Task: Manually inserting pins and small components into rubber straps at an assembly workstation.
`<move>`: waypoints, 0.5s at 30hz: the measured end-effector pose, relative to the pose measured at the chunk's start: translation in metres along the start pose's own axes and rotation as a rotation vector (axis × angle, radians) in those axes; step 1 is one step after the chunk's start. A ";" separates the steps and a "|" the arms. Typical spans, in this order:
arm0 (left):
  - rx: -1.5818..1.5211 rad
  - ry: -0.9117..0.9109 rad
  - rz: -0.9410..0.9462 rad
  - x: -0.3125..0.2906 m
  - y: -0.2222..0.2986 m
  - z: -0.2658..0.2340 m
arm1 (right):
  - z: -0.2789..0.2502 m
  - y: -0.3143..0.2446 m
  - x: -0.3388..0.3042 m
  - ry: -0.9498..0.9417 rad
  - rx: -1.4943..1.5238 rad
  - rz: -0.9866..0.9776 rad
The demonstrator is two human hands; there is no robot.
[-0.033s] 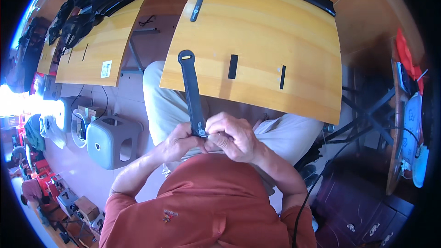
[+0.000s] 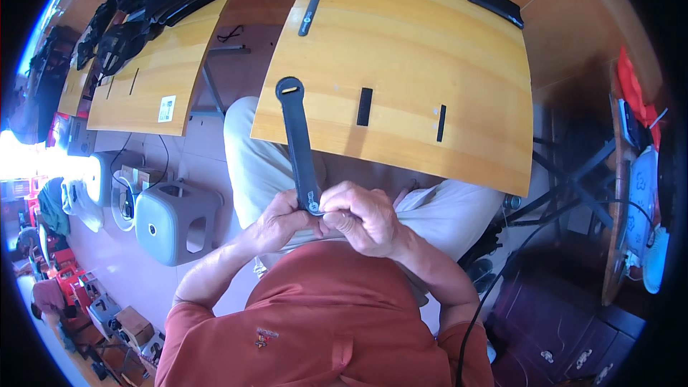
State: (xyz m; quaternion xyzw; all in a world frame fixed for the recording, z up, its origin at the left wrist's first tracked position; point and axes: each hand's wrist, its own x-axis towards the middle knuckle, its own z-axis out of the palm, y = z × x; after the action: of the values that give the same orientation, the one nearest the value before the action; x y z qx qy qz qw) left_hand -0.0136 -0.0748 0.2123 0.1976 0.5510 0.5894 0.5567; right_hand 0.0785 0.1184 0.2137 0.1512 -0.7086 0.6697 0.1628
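Yellow wood-grain worktop point(image 2: 423, 43) ahead bears a short dark-grey strap point(image 2: 313, 7). Above my pale-trousered lap point(image 2: 459, 208), my left hand point(image 2: 282, 223) and right hand point(image 2: 369, 223) pinch the lower end of a long flat black slotted strap point(image 2: 299, 147); upper end free, pinched end seemingly unfinished.

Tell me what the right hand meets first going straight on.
The right hand would likely meet the dark strap first, at its lower end, then the left hand; depth is unclear.

That wood-grain table point(image 2: 423, 43) carries a grey strap point(image 2: 313, 6) and a black oblong object point(image 2: 494, 3). Nearer its front edge lie two black strips point(image 2: 365, 107) point(image 2: 441, 123)
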 end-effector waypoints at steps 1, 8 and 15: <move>-0.132 0.067 0.077 0.000 -0.002 0.002 | 0.004 0.002 0.001 -0.006 -0.003 -0.011; -0.023 0.151 -0.057 -0.008 0.008 -0.001 | -0.030 0.017 0.044 0.475 -0.037 -0.105; -0.138 0.277 -0.133 -0.052 -0.012 -0.052 | -0.276 0.014 0.121 1.022 -0.659 -0.176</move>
State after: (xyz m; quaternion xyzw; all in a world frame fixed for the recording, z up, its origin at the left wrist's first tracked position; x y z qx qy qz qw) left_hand -0.0366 -0.1454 0.2059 0.0390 0.5924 0.6095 0.5255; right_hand -0.0290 0.3952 0.2670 -0.1895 -0.6954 0.3875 0.5747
